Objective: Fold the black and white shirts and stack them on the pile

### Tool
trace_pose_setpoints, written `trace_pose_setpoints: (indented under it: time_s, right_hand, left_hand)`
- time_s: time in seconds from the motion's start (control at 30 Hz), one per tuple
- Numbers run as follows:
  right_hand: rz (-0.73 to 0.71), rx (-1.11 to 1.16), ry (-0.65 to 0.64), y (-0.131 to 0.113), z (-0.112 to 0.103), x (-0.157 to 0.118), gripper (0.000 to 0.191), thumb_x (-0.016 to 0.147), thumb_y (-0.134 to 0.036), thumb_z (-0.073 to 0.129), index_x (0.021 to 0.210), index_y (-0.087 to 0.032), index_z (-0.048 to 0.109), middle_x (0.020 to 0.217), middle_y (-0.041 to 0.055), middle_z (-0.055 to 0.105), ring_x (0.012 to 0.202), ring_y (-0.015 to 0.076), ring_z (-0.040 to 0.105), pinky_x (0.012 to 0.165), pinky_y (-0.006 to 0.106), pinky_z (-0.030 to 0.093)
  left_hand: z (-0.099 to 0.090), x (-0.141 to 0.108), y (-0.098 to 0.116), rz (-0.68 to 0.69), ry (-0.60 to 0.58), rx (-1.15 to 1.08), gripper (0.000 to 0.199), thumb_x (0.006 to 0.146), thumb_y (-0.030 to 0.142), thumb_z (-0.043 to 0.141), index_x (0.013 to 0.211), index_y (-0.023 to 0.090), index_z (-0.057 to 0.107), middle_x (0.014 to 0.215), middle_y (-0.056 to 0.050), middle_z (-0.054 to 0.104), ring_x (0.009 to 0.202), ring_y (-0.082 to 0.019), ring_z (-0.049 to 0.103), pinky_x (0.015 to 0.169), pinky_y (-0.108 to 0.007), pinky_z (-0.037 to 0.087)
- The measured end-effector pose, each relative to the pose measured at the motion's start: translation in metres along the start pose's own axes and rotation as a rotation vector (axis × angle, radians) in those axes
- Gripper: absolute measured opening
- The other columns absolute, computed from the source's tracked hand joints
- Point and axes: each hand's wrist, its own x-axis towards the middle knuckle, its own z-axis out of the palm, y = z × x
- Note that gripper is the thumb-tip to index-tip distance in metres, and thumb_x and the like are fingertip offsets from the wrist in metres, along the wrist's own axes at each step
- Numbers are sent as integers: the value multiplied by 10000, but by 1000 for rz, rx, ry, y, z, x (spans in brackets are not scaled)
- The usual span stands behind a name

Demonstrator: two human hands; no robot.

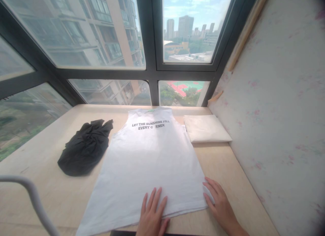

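Note:
A white sleeveless shirt (pixel 149 161) lies spread flat, its neckline toward the window and its hem toward me. Dark lettering runs across its upper part. My left hand (pixel 153 214) rests on the cloth at the hem, fingers stretched out and slightly spread. At the lower right corner of the shirt, my right hand (pixel 218 204) touches the side edge with its fingers apart. Neither hand grips anything that I can see.
A crumpled black garment (pixel 86 148) lies left of the shirt on the pale wooden surface (pixel 218 165). Folded white cloth (pixel 207 128) sits at the right, near the flowered wall (pixel 281 114). A curved grey tube (pixel 33 198) rises at lower left. Dark-framed windows (pixel 152 73) stand behind.

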Motion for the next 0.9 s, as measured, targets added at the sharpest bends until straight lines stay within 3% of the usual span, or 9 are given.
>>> trace_pose_setpoints:
  time_s: [0.13, 0.27, 0.37, 0.5, 0.7, 0.9]
  right_hand:
    - [128, 33, 42, 2, -8, 4, 398, 964, -263, 469, 1357, -215, 512, 1321, 125, 588, 1216, 260, 579, 999, 470, 521]
    - [-13, 70, -141, -4, -27, 8, 333, 920, -254, 546, 1248, -252, 604, 1343, 96, 583, 1255, 260, 539, 1041, 462, 478]
    - [-140, 70, -283, -16, -36, 12, 318, 870, -236, 603, 1181, -288, 646, 1369, 55, 583, 1296, 269, 498, 1074, 475, 434]
    - [-185, 76, -339, -38, -33, 16, 374, 835, -193, 603, 1198, -278, 637, 1357, 54, 595, 1281, 263, 505, 1076, 466, 422]
    - [-184, 105, -198, -58, -14, 17, 301, 864, -82, 485, 1041, -241, 670, 1188, 76, 664, 1131, 230, 595, 983, 428, 490]
    - [-255, 208, -139, -56, -22, 17, 319, 935, -82, 445, 1065, -246, 685, 1006, 62, 702, 995, 204, 638, 897, 383, 527]
  left_hand:
    - [-5, 2, -3, 2, 22, -83, 389, 853, 312, 624, 1238, 256, 621, 1419, -86, 566, 1310, -275, 502, 1012, -444, 466]
    - [-10, 7, 1, -33, 50, -279, 182, 904, 205, 555, 1049, 245, 657, 1231, -56, 676, 1134, -219, 611, 984, -396, 490]
    - [-10, 12, 6, -75, 74, -376, 222, 916, 114, 480, 999, 228, 652, 1104, -44, 704, 997, -194, 640, 903, -346, 515]
    - [-8, 15, 9, -113, 63, -359, 324, 892, 37, 421, 1073, 196, 638, 1004, -63, 694, 921, -201, 634, 833, -333, 525]
    - [-12, 10, 12, -176, 32, -368, 274, 894, 44, 457, 1017, 207, 638, 922, -52, 669, 841, -190, 621, 773, -319, 520]
    - [-24, -3, 14, -150, 152, -387, 284, 908, 45, 519, 1113, 207, 628, 987, -61, 690, 936, -186, 629, 878, -334, 495]
